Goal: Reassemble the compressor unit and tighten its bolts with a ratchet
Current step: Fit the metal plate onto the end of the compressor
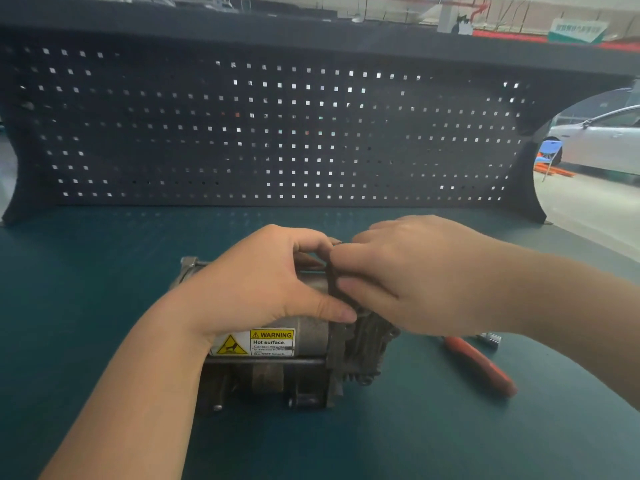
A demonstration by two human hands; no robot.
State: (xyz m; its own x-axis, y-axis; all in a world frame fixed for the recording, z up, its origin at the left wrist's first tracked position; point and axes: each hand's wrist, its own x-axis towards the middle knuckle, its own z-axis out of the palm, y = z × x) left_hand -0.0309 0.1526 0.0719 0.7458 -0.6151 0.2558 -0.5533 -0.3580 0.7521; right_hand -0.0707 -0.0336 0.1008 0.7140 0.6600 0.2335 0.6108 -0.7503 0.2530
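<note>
The compressor unit, a grimy metal cylinder with a yellow warning label, lies on its side in the middle of the green bench. My left hand grips the top of its cylinder body, thumb down the near side. My right hand comes in from the right and curls its fingers round the dark end cover at the unit's right end, thumb and forefinger pinching at its upper edge. What the fingertips pinch is hidden. A ratchet with an orange handle lies on the bench to the right, its metal head partly under my right wrist.
A dark pegboard back panel rises behind the bench. The green bench mat spreads left and in front of the unit. Past the bench's right edge are a concrete floor, a blue chair and a white car.
</note>
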